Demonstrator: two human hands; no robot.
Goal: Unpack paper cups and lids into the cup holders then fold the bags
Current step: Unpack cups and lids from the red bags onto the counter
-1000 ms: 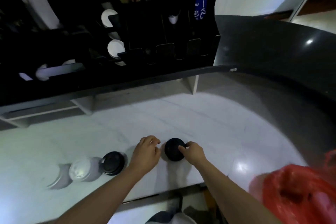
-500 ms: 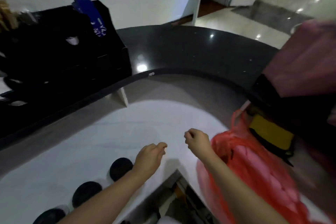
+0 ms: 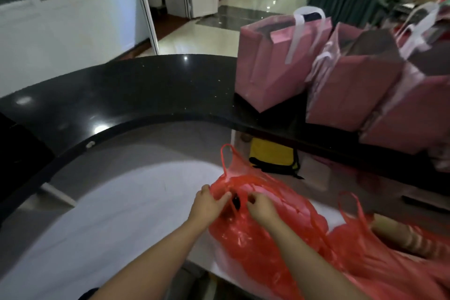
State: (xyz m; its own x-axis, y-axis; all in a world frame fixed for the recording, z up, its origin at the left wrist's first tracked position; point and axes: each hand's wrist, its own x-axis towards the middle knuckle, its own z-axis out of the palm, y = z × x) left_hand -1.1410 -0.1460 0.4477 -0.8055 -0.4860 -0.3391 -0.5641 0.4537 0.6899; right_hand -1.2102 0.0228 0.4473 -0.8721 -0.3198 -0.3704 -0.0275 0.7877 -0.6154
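Low centre of the frame, left hand [image 3: 207,204] and right hand [image 3: 261,207] pinch the red bag [image 3: 267,238] mouth; thin plastic could tear, spilling the contents.

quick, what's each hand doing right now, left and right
Left hand: closed, fingers pinching the mouth of the crinkled red plastic bag.
Right hand: closed, gripping the same bag's plastic opposite the left.
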